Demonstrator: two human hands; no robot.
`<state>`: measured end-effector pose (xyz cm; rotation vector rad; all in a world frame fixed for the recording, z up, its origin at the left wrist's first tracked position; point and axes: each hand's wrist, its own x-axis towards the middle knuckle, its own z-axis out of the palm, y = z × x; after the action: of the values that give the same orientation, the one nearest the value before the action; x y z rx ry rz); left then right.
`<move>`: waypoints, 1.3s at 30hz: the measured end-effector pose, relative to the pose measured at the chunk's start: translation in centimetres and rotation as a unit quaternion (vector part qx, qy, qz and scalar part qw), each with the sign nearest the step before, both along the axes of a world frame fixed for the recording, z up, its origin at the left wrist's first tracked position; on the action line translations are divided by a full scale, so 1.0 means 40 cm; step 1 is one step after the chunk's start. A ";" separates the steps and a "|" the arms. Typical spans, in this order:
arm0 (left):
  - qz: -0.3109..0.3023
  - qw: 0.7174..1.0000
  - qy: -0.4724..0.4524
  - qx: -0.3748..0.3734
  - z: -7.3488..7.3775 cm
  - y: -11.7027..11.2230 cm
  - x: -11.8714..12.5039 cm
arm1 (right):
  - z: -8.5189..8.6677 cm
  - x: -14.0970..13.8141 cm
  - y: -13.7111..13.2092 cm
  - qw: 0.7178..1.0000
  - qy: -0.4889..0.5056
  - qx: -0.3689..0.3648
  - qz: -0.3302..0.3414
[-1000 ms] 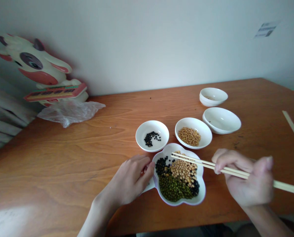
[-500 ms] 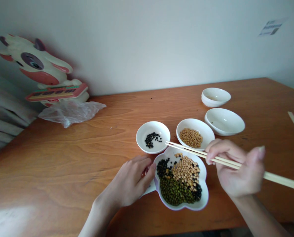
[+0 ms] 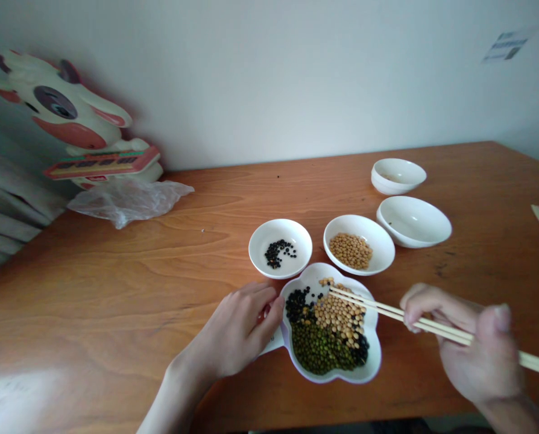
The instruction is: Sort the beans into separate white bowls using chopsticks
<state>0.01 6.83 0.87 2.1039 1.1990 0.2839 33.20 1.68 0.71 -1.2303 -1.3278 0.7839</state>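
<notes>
Your curled left hand grips the rim of the white flower-shaped plastic plate, while your right hand pinches thin pale wooden chopsticks, tips above yellow soybeans heaped inside.

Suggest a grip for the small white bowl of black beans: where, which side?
Probably pinch the black-bean bowl's left rim from the left, thumb inside: bare wall there, while the flower-shaped dish and soybean bowl crowd its near and right sides.
</notes>
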 end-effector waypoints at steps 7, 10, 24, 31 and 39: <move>0.002 1.000 -0.006 -0.001 0.001 -0.001 -0.001 | -0.012 -0.001 0.000 1.000 -0.020 -0.011 -0.002; 0.004 1.000 -0.008 -0.005 0.004 -0.001 0.000 | -0.018 0.001 -0.003 0.999 -0.032 -0.005 -0.006; 0.000 1.000 -0.006 0.013 0.004 -0.003 -0.001 | -0.019 0.012 0.000 0.999 0.020 0.038 -0.022; 0.001 1.000 0.000 0.004 0.010 0.002 0.005 | 0.018 -0.079 0.074 0.990 0.108 0.080 -0.032; 0.001 1.000 -0.006 0.011 0.009 0.002 0.004 | 0.042 -0.193 0.150 0.991 0.117 0.060 -0.025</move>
<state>0.17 6.90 1.22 2.1170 1.1962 0.3108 25.49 7.66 2.39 -1.0373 -1.1318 0.7763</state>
